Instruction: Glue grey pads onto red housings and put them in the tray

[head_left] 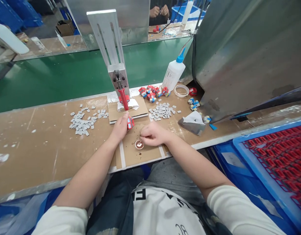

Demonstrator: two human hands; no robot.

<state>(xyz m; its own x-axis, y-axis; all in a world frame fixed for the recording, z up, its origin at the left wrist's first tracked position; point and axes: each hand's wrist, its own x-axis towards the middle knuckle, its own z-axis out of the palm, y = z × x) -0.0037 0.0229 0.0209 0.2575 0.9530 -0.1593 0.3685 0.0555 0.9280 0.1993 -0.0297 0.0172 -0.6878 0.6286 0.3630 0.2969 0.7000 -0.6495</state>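
Observation:
My left hand (119,128) is closed around a small red toy piece (130,123) with blue and white patches. Just to the right, my right hand (154,133) is pinched at the edge of a small round cup (139,145) with brownish contents. Whatever its fingertips grip is too small to make out. Beyond my left hand stands a metal clamp press (118,76) with a red handle (123,99), white paper or cloth under it. Small grey tiles lie in two piles, one at left (82,121) and one at right (163,111).
Behind the right tile pile sit several red toy pieces (151,93), a white glue bottle (173,73) and a tape roll (181,91). A metal wall (248,55) borders the right. A blue crate (238,143) holds red parts. Across the green belt (145,62), another person's hands (159,11) show.

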